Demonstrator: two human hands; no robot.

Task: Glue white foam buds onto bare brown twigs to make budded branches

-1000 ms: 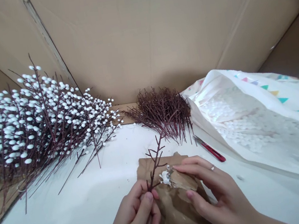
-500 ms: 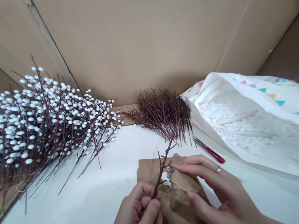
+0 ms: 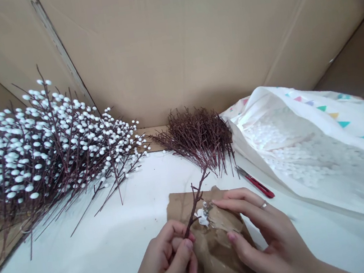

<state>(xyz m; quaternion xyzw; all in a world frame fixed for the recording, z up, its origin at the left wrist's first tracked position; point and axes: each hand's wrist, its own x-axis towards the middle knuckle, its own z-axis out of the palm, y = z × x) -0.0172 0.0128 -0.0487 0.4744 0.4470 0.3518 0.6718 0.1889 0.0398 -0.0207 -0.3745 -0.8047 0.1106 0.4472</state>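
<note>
My left hand (image 3: 171, 259) is closed, thumb and fingers pinching the lower end of a bare brown artificial twig (image 3: 193, 214). The twig leans up and to the right, over a brown cardboard piece (image 3: 180, 205) on the white table. White, wet-looking glue (image 3: 202, 217) lies in a blob on the cardboard, just right of the twig. My right hand (image 3: 264, 227), with a ring on one finger, rests at the cardboard's right side. Its thumb and fingers are apart around a wrinkled, shiny patch (image 3: 225, 221) beside the glue, and I see nothing held in them.
Twigs with white berries (image 3: 49, 142) are heaped at the left. A bundle of bare brown twigs (image 3: 201, 138) lies at the back centre. On the right, an open white bag (image 3: 335, 132) holds many small white pieces, with a red utility knife (image 3: 257, 183) beside it. Cardboard walls (image 3: 168, 42) stand behind.
The twig in my left hand has turned and shifted slightly left, so its side shoots point differently. My right hand has stayed almost in place.
</note>
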